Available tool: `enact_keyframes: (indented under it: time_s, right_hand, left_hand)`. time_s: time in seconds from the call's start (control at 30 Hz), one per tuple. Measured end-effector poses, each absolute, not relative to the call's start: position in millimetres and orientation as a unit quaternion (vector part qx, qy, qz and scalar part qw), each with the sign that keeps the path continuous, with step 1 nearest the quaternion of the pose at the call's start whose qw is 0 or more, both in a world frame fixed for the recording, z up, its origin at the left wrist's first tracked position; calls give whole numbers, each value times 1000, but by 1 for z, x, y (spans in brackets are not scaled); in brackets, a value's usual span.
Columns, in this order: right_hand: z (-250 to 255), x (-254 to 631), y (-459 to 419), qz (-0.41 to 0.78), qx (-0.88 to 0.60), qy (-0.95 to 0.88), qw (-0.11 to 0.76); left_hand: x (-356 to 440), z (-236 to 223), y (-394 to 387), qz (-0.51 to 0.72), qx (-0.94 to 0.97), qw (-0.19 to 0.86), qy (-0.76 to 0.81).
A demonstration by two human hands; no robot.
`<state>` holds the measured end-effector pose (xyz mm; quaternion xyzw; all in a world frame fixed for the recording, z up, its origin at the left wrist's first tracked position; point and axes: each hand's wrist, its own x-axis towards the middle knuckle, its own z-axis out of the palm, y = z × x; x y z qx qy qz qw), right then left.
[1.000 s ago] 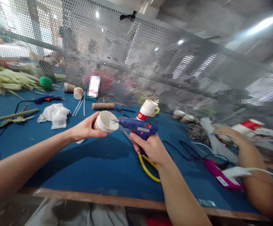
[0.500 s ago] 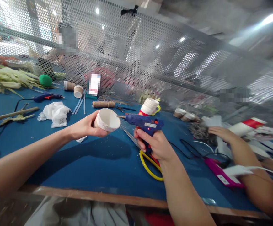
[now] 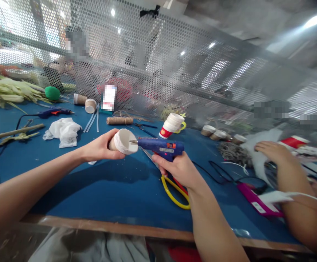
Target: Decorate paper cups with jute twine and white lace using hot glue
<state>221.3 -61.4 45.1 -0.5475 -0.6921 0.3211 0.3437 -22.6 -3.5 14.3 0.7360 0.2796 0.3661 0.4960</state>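
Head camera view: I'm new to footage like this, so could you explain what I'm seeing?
There is no robot here, just a person working bare-handed. Every picture comes from one camera worn on their head, looking forward and down. The left hand holds a small cup; the right hand grips a blue glue gun, its nozzle at the cup's open mouth. Whether they touch is unclear. On the blue tabletop lie white cloth, a twine roll, yellow-handled scissors and stacked cups. The hand at far right is another person's.
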Motion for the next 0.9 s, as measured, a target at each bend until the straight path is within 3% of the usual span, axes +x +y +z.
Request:
enact_keyframes:
  time_s: [0.13,0.4,0.6,0.9]
  right_hand:
    - [43,224,-57,335,-537,-679,373]
    - [47,223,-61,335,-548,-683,347]
    - [44,225,-59,426,-471,-625,454]
    - [34,211,-55,538,-456,-538,462]
  left_hand:
    - [-24,14,-3,354,755,477,276]
    - [-23,14,-2,359,759,459,292]
    - [-20,13,-3,410,730,464,288]
    - [-16,10,-6,443,677,535,244]
